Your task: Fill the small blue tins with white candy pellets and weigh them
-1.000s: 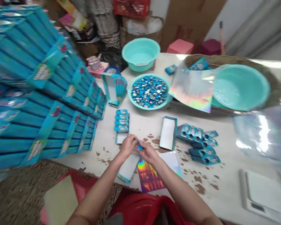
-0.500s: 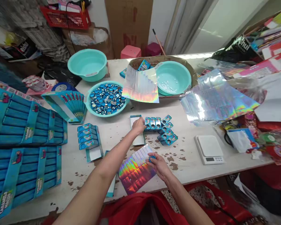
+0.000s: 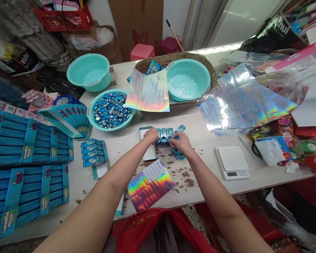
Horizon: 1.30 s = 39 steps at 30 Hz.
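Several small blue boxes [image 3: 163, 135] with round holes stand in a row at mid-table. My left hand [image 3: 150, 136] is closed at the row's left end, its fingertips on the leftmost box. My right hand [image 3: 181, 142] is closed in a pinch over the right end, with a bit of a round blue cap between the fingertips, mostly hidden. Loose blue boxes [image 3: 180, 128] lie askew around my right hand, partly covered by it. Left of the row, a white-lined open display box [image 3: 149, 153] lies under my left wrist. A rainbow holographic sheet [image 3: 151, 184] lies nearer me.
A turquoise basin [image 3: 88, 119] full of blue-and-silver caps stands back left. Another basin [image 3: 204, 75] holds white pellets. A digital scale [image 3: 232, 161] sits at right. Stacked blue display boxes [image 3: 28, 135] fill the left side, and a partly filled display [image 3: 94, 154] stands closer.
My right hand has moved up and away from the holographic sheet to the row's right end, carrying the round blue cap. My left hand stays at the row's left end. The view has shifted slightly.
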### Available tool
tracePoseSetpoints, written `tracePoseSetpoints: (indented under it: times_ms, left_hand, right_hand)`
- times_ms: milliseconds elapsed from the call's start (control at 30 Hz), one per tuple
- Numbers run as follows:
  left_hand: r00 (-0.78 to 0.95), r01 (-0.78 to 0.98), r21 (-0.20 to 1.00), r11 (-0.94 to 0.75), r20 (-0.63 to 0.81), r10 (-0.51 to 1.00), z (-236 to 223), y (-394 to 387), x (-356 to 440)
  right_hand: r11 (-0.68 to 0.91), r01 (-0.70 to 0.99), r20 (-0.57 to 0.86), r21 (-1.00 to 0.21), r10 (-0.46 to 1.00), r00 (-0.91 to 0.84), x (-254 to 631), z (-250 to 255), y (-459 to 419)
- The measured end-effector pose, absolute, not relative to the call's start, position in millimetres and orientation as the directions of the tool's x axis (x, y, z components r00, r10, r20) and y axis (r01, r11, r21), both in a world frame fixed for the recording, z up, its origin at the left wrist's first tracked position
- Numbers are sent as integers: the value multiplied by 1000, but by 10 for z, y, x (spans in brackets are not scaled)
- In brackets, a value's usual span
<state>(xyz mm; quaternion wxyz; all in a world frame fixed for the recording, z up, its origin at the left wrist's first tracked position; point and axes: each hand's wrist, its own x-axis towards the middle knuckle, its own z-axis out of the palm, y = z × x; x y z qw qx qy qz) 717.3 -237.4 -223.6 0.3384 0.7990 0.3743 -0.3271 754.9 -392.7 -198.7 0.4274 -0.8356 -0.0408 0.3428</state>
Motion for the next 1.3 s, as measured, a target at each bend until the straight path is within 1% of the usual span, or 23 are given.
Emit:
tracePoseSetpoints:
  times_ms: [133,267,367,500,600,700,833,933,1033,1133,1200,1300]
  left_hand:
    - [492,840,304,-449,-776,395,-2237,-2359,7138]
    - [491,850,325,-415,-777,395,-2283,-2347,7115]
    - [490,855,342,-389,-777,395,-2341,-2339,7110]
    - [489,861,364,-355,-785,381,-2377,-2332,7103]
    - [482,867,366,-340,-790,380,-2360,-2330,7086]
    - [484,865,369,-340,-792,372,-2340,-2332,7059]
    - [500,859,389,-333,-777,382,-2355,-2346,7030]
    - [501,861,400,-315,-774,387,-2393,-2368,7039]
    - [494,864,390,-317,-777,390,-2406,-2375,7061]
    - [502,857,381,-346,-771,392,-2350,-2344,7030]
    - [551,826,415,-381,-735,395,-2286,-2330,6955]
    - [651,757,516,-400,-644,401,-2222,-2420,6807]
  right_hand:
    - [-777,-12,-548,-630,433,715,7769,-2032,-3568]
    - [-839,162,-575,-520,483,661,7815,-2090,-3408]
    - [-839,240,-578,-489,517,631,7829,-2133,-3417]
    - [-836,254,-616,-486,534,580,7869,-2158,-3475]
    - [-846,276,-634,-456,526,567,7900,-2142,-3469]
    - [-850,363,-622,-383,527,580,7897,-2112,-3402]
    - [-825,505,-540,-254,554,634,7825,-2089,-3312]
    - [-804,562,-508,-192,572,644,7738,-2110,-3320]
    - [-788,591,-482,-173,591,647,7645,-2153,-3378]
    - [-780,597,-447,-185,608,656,7589,-2179,-3436]
    - [-773,597,-426,-216,625,655,7597,-2176,-3470]
    - [-758,584,-396,-290,651,648,7677,-2153,-3533]
